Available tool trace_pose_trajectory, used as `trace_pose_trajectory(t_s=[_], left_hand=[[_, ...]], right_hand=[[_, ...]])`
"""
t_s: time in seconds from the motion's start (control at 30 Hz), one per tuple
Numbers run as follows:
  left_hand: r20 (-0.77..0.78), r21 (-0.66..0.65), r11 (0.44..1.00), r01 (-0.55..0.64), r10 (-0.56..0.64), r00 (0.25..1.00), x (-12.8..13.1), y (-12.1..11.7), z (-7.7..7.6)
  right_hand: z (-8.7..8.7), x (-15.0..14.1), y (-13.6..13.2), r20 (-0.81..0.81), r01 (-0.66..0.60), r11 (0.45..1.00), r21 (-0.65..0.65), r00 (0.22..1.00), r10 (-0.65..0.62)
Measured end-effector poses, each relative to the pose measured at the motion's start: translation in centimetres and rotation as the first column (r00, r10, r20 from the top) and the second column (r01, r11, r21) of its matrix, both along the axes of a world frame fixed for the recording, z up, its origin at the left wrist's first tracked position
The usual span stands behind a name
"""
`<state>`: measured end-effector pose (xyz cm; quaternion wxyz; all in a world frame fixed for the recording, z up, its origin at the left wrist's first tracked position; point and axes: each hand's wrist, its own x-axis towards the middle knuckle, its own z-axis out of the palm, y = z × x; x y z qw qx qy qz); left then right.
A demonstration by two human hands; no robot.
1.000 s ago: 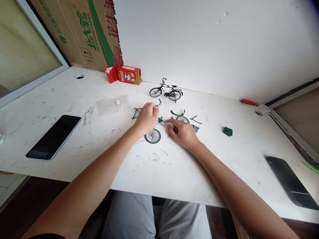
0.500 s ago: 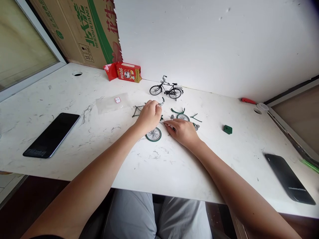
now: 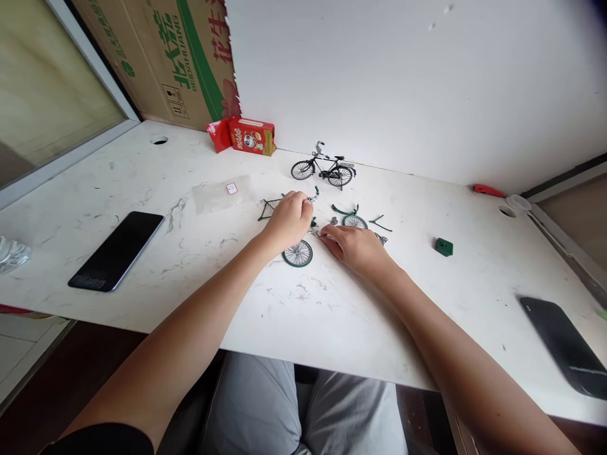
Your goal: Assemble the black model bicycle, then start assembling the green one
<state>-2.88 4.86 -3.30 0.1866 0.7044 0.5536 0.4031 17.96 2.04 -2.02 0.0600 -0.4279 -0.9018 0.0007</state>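
My left hand is closed around a miniature bicycle handlebar; one silver end with a dark grip sticks out past the fingers. Beside it, my right hand rests low on the table, thumb and forefinger pinched together at some small silvery pieces. What exactly those fingertips hold is too small to make out. A green-rimmed wheel lies just below my left hand, and a dark green frame is partly hidden behind it. Beyond my right hand lie a second wheel, a curved green mudguard and a thin forked piece.
An assembled black model bicycle stands near the wall. Around the white table are a clear bag, a red box, a phone, a green block, a black device and a red-handled object.
My right hand's fingers have drawn together from a looser, pointing pose into a pinch beside the silvery pieces. My left hand keeps the handlebar, slightly turned. The camera view has shifted slightly.
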Motion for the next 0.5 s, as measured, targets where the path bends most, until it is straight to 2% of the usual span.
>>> trace_pose_trajectory(t_s=[0.37, 0.43, 0.5], left_hand=[[0.014, -0.018, 1.0, -0.025, 0.026, 1.0, -0.71, 0.38, 0.4], [0.065, -0.057, 0.998, -0.011, 0.015, 0.998, -0.56, 0.25, 0.53], [0.188, -0.162, 0.986, 0.036, -0.005, 0.982, -0.24, 0.02, 0.8]], right_hand=[[0.55, -0.3, -0.53, 0.099, 0.049, 0.999, -0.004, 0.994, -0.049], [0.32, -0.2, -0.48, 0.073, 0.064, 0.998, 0.016, 0.995, -0.065], [0.1, 0.04, -0.37, 0.025, 0.073, 0.997, 0.029, 0.997, -0.074]])
